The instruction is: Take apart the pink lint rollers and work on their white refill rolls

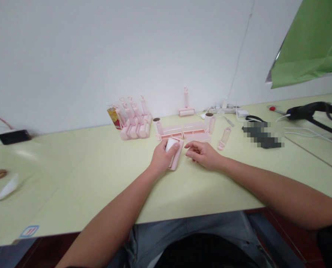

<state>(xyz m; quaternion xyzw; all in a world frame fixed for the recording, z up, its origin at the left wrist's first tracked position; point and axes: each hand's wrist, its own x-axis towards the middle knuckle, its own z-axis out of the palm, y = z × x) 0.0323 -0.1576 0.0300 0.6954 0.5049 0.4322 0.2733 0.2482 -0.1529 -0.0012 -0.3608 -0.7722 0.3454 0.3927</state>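
Note:
My left hand (162, 156) is wrapped round a pink lint roller head (176, 158) with a white roll, held tilted just above the table. To its right, my right hand (201, 154) has its fingers loosely curved and apart, with nothing visible in them. Behind both hands lie pink lint roller parts (197, 137), clear covers and brown-cored rolls. A loose pink handle (224, 138) rests on the tabletop to the right of these parts. Farther back, a lint roller (186, 111) leans upright against the wall.
Several pink lint rollers (134, 130) stand grouped at the back left, beside a yellow and red packet (114, 117). A black phone (14, 137) sits at the far left. White cables and a black strapped device (312, 112) occupy the right side of the pale yellow table (98, 186).

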